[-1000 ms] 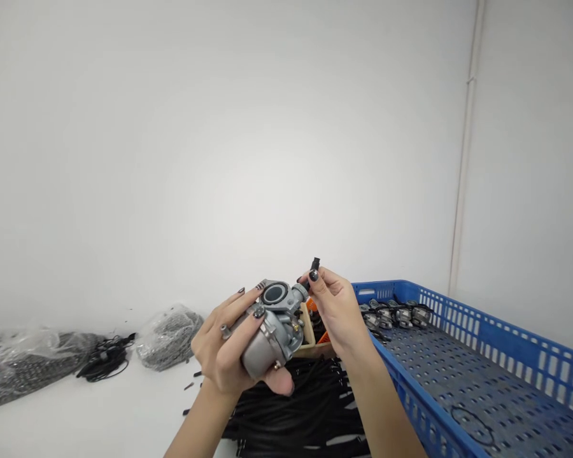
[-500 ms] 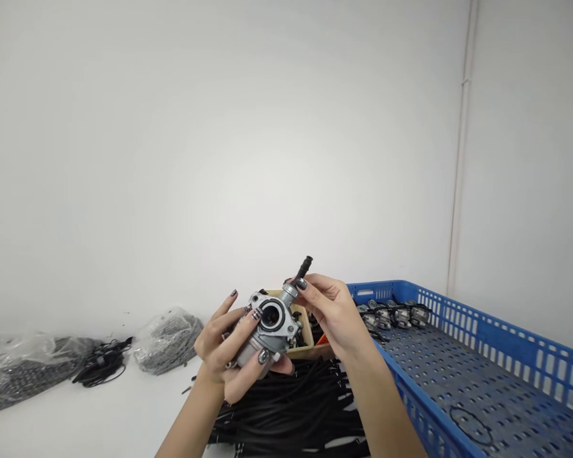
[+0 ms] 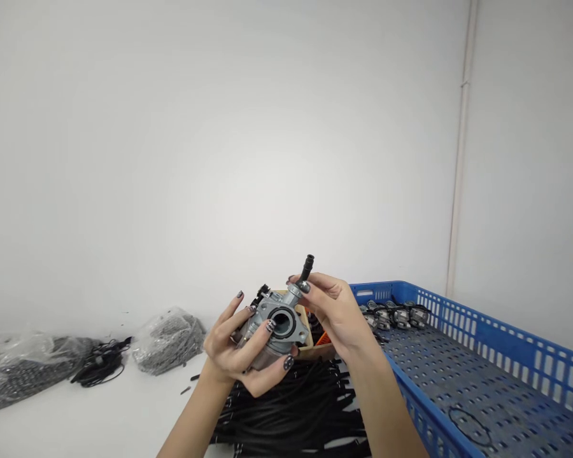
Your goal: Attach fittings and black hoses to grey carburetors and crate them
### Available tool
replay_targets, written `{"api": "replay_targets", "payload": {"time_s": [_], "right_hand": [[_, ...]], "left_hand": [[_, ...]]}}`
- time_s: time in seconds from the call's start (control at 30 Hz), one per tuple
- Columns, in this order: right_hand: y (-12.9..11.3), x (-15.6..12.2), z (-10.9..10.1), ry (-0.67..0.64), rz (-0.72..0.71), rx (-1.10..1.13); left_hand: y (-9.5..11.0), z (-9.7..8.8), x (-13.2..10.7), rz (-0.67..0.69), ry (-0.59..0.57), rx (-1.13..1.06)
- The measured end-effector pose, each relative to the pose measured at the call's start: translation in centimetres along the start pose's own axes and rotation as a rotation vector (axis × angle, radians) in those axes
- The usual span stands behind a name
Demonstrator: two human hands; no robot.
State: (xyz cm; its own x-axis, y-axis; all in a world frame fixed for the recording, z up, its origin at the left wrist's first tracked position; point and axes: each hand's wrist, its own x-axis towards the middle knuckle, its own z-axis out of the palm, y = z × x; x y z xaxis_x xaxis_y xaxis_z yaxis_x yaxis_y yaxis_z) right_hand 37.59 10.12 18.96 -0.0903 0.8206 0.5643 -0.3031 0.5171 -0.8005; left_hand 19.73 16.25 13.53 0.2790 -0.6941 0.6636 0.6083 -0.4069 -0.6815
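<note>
My left hand [image 3: 241, 353] cradles a silver metal carburetor [image 3: 277, 324] from below, fingers curled round its body, its round black-ringed opening facing me. My right hand [image 3: 332, 312] pinches a short black tube piece [image 3: 307, 267] that stands up from the carburetor's top right fitting. Both hands are raised above a pile of black rubber hoses [image 3: 296, 407] on the white table.
A blue perforated plastic crate [image 3: 482, 375] lies at the right with several finished carburetors [image 3: 396, 314] along its far end. A small wooden box [image 3: 310, 340] with orange parts sits behind my hands. Clear bags of dark parts [image 3: 169, 337] and a black cable bundle [image 3: 98, 364] lie at the left.
My left hand has turned the carburetor so its round opening faces me more and sits lower. The black tube now stands on the fitting, my right fingers still on it.
</note>
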Motion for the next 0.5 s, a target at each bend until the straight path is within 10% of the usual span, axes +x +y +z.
{"api": "replay_targets", "payload": {"time_s": [0.5], "right_hand": [[0.9, 0.4, 0.0, 0.136, -0.225, -0.030]], "left_hand": [[0.9, 1.6, -2.3, -0.130, 0.029, -0.044]]}}
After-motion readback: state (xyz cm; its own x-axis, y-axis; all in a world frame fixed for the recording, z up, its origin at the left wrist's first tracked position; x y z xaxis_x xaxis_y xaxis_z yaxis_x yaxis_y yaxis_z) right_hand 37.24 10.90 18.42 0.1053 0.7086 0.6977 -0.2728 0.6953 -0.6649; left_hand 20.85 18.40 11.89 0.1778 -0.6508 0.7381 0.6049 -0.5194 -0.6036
